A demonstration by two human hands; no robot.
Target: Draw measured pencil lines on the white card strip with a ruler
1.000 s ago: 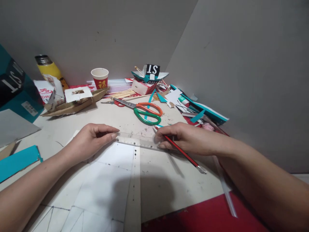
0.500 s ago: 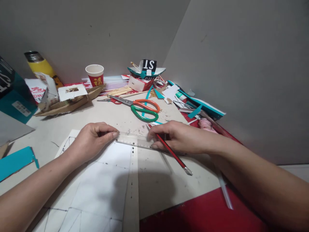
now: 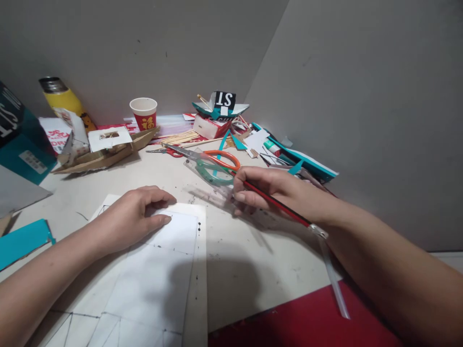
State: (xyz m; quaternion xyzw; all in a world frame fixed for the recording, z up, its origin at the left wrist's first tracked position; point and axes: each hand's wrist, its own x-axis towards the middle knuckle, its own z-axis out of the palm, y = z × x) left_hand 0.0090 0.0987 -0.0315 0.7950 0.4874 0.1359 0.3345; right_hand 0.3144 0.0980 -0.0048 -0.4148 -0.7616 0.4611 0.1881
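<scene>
My left hand (image 3: 132, 219) rests on a white sheet of paper (image 3: 155, 274) marked with thin drawn lines and dots. Its thumb and fingers are apart, with nothing between them. Raised over the table, my right hand (image 3: 273, 190) is closed around a red-and-black pencil (image 3: 280, 206), whose end points back toward the wrist. The same hand also grips a clear plastic ruler (image 3: 206, 195), blurred by motion and tilted up in front of the scissors. Behind the ruler lie large scissors (image 3: 231, 157) with one orange and one green handle.
Along the back stand a cardboard boat (image 3: 104, 160), a paper cup (image 3: 144, 115), a yellow bottle (image 3: 65, 102) and a small teal boat (image 3: 219, 112) on a box. Scraps pile up by the right wall. A teal box (image 3: 25, 140) is at left; a clear tube (image 3: 334, 284) is at right.
My right hand has lifted the ruler off the paper's top edge and moved up and right, the pencil turning with it. My left fingers have let go of the ruler and opened.
</scene>
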